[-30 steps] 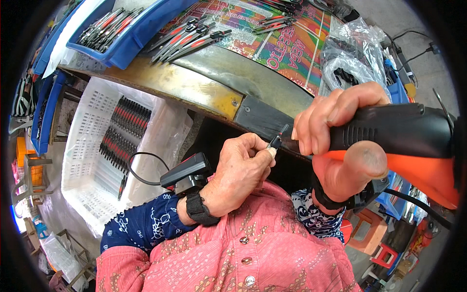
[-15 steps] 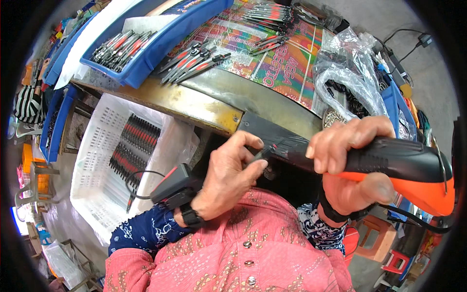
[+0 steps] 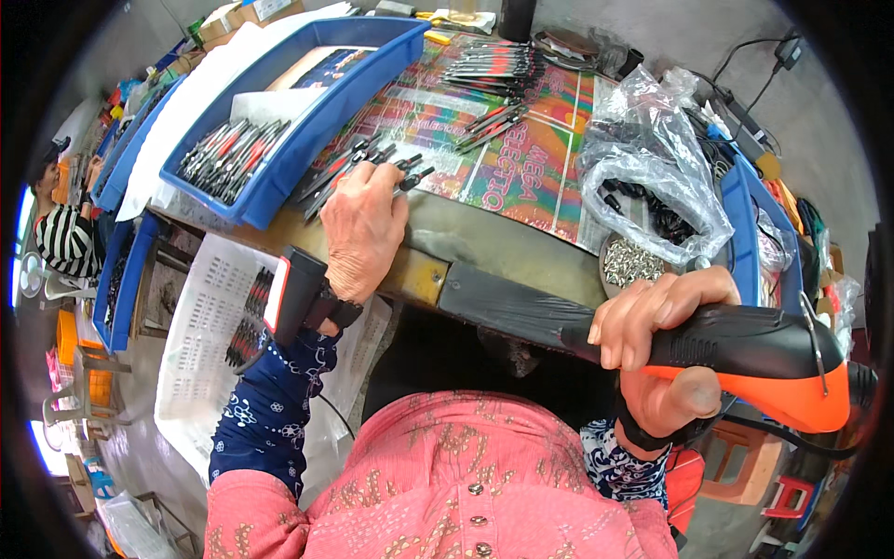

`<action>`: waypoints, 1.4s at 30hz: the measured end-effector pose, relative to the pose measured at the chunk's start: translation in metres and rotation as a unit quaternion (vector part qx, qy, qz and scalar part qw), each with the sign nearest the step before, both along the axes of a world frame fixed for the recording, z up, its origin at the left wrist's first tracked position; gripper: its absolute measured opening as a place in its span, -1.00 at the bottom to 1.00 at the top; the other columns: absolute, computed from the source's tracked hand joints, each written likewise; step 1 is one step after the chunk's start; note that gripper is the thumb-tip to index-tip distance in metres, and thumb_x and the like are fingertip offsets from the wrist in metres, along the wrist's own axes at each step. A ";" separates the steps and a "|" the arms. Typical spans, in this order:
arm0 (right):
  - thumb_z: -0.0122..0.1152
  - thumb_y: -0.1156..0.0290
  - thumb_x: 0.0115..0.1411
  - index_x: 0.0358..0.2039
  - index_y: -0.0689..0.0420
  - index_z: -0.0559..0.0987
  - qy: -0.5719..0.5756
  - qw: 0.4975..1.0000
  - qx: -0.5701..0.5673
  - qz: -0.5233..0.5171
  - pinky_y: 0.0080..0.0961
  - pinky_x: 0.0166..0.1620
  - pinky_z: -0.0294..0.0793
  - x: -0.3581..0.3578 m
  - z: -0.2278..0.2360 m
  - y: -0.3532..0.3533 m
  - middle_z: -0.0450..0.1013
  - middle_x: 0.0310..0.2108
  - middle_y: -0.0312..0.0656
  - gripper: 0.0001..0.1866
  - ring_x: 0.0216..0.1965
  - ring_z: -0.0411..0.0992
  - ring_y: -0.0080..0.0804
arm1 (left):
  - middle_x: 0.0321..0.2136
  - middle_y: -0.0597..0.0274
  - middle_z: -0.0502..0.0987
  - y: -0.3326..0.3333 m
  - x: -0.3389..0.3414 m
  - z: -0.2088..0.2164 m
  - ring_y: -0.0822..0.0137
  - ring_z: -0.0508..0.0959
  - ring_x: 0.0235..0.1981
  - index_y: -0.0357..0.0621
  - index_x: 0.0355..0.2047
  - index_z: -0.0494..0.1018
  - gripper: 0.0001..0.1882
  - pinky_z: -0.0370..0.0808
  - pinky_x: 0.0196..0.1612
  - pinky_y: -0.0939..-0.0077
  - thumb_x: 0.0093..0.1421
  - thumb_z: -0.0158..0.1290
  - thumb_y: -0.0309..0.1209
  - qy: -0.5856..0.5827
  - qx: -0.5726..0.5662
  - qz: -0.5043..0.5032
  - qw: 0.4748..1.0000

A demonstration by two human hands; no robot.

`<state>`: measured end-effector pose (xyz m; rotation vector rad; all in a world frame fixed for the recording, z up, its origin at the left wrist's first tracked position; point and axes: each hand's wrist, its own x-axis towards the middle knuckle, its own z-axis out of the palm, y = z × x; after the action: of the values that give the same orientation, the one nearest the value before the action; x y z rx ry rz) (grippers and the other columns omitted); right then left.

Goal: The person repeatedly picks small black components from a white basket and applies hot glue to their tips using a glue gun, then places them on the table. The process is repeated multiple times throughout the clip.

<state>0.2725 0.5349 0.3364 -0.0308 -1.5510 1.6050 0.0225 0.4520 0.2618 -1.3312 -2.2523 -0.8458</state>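
Observation:
My left hand (image 3: 365, 224) reaches over the table's front edge, its fingers curled down around the slim black-and-red pen-shaped pieces (image 3: 321, 177) in a loose pile. The back of the hand hides the fingertips. Dark ends of the pieces stick out on its right side. My right hand (image 3: 652, 359) is wrapped round a black-and-orange power tool (image 3: 764, 349), fingers over the top and thumb below. The tool's nose lies at a dark wrapped bar (image 3: 512, 303) along the table edge, with nothing in front of it.
A blue tray (image 3: 256, 200) holds more pieces. Further bundles (image 3: 494, 67) lie on a colourful printed sheet (image 3: 545, 168). A clear bag (image 3: 643, 140) of black parts and a bowl of small metal parts (image 3: 631, 263) stand at right. Below left is a white crate (image 3: 191, 359).
My left hand has moved from the tool's nose, where it pinched a dark piece, up and left to the pile. My right hand stays on the tool. The view has shifted slightly.

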 end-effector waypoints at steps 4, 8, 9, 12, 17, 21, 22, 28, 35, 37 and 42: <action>0.33 -0.14 -0.08 -0.37 0.14 0.27 -0.023 0.999 -0.016 -0.035 -0.48 -0.52 0.39 0.006 -0.002 0.002 0.27 -0.71 -0.30 -0.37 -0.70 0.32 -0.46 | -0.40 0.12 0.43 0.011 -0.008 -0.008 0.06 0.44 -0.29 -0.21 -0.36 0.46 -0.78 0.38 -0.25 0.28 -0.09 0.13 -0.53 0.052 -0.015 -0.010 0.998; 0.53 0.40 -0.24 -0.30 0.24 0.31 0.069 0.991 -0.100 0.060 -0.40 -0.41 0.43 0.011 -0.007 0.012 0.38 -0.60 -0.15 -0.42 -0.58 0.36 -0.39 | -0.42 0.14 0.43 0.023 -0.014 -0.005 0.05 0.44 -0.30 -0.16 -0.38 0.46 -0.82 0.35 -0.22 0.22 -0.07 0.10 -0.50 0.101 -0.044 0.011 0.994; 0.53 0.43 -0.26 -0.31 0.24 0.31 0.074 0.991 -0.097 0.062 -0.41 -0.42 0.43 0.012 -0.008 0.014 0.37 -0.61 -0.15 -0.42 -0.58 0.36 -0.39 | -0.45 0.14 0.43 0.026 -0.015 -0.003 0.06 0.44 -0.31 -0.14 -0.42 0.45 -0.86 0.35 -0.24 0.21 -0.07 0.07 -0.50 0.117 -0.044 0.017 0.992; 0.53 0.46 -0.28 -0.32 0.24 0.31 0.073 0.988 -0.122 0.053 -0.41 -0.43 0.43 0.016 -0.011 0.018 0.37 -0.61 -0.15 -0.43 -0.58 0.36 -0.38 | -0.46 0.16 0.45 0.033 -0.013 0.010 0.07 0.46 -0.32 -0.10 -0.43 0.46 -0.87 0.34 -0.25 0.21 -0.07 0.07 -0.49 0.105 -0.078 0.017 0.991; 0.51 0.53 -0.31 -0.33 0.26 0.31 0.082 0.988 -0.119 0.048 -0.43 -0.44 0.43 0.019 -0.014 0.027 0.37 -0.60 -0.14 -0.44 -0.58 0.36 -0.38 | -0.46 0.13 0.46 0.062 -0.008 0.028 0.05 0.48 -0.34 -0.11 -0.36 0.49 -0.82 0.38 -0.30 0.22 -0.04 0.12 -0.44 0.068 -0.046 -0.071 0.994; 0.51 0.54 -0.31 -0.34 0.26 0.31 0.094 0.987 -0.121 0.041 -0.45 -0.44 0.44 0.024 -0.017 0.032 0.37 -0.60 -0.14 -0.44 -0.58 0.37 -0.39 | -0.46 0.11 0.46 0.105 -0.009 0.027 0.05 0.49 -0.36 -0.13 -0.36 0.51 -0.83 0.40 -0.30 0.24 0.00 0.10 -0.40 0.029 -0.048 -0.114 0.992; 0.51 0.54 -0.31 -0.33 0.26 0.31 0.090 0.987 -0.125 0.039 -0.45 -0.45 0.44 0.026 -0.018 0.033 0.37 -0.60 -0.14 -0.44 -0.57 0.37 -0.39 | -0.47 0.11 0.46 0.115 -0.008 0.024 0.04 0.48 -0.36 -0.13 -0.37 0.51 -0.84 0.40 -0.30 0.24 0.00 0.10 -0.40 0.028 -0.046 -0.121 0.991; 0.51 0.53 -0.28 -0.33 0.26 0.31 0.089 0.988 -0.119 0.035 -0.46 -0.44 0.43 0.032 -0.021 0.041 0.37 -0.59 -0.13 -0.45 -0.57 0.37 -0.39 | -0.47 0.09 0.42 0.160 -0.007 0.008 0.03 0.45 -0.33 -0.13 -0.33 0.50 -0.82 0.38 -0.28 0.19 0.01 0.08 -0.40 0.075 -0.030 -0.137 0.987; 0.46 0.06 -0.15 -0.39 0.17 0.31 0.020 0.992 -0.118 -0.052 -0.40 -0.50 0.43 0.032 -0.019 0.039 0.32 -0.70 -0.23 -0.42 -0.68 0.36 -0.38 | -0.42 0.09 0.40 0.177 -0.012 -0.002 0.02 0.42 -0.30 -0.13 -0.35 0.48 -0.80 0.38 -0.27 0.16 -0.03 0.12 -0.40 0.100 -0.051 -0.108 0.988; 0.46 0.05 -0.15 -0.38 0.18 0.31 0.014 0.991 -0.119 -0.061 -0.40 -0.50 0.43 0.032 -0.021 0.039 0.32 -0.70 -0.23 -0.41 -0.69 0.36 -0.38 | -0.43 0.09 0.39 0.177 -0.012 -0.003 0.03 0.42 -0.31 -0.14 -0.37 0.48 -0.80 0.37 -0.28 0.16 -0.06 0.14 -0.40 0.102 -0.050 -0.111 0.987; 0.48 0.60 -0.26 -0.31 0.26 0.32 0.093 0.989 -0.112 0.038 -0.47 -0.44 0.41 0.031 -0.029 0.047 0.36 -0.56 -0.14 -0.47 -0.55 0.37 -0.40 | -0.45 0.11 0.38 0.166 -0.002 -0.006 0.05 0.41 -0.32 -0.14 -0.43 0.46 -0.81 0.36 -0.30 0.16 -0.09 0.17 -0.42 0.113 -0.061 -0.121 0.984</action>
<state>0.3037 0.5819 0.3077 0.0546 -1.2378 1.7829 0.0205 0.6184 0.2560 -1.6928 -2.0205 -0.6026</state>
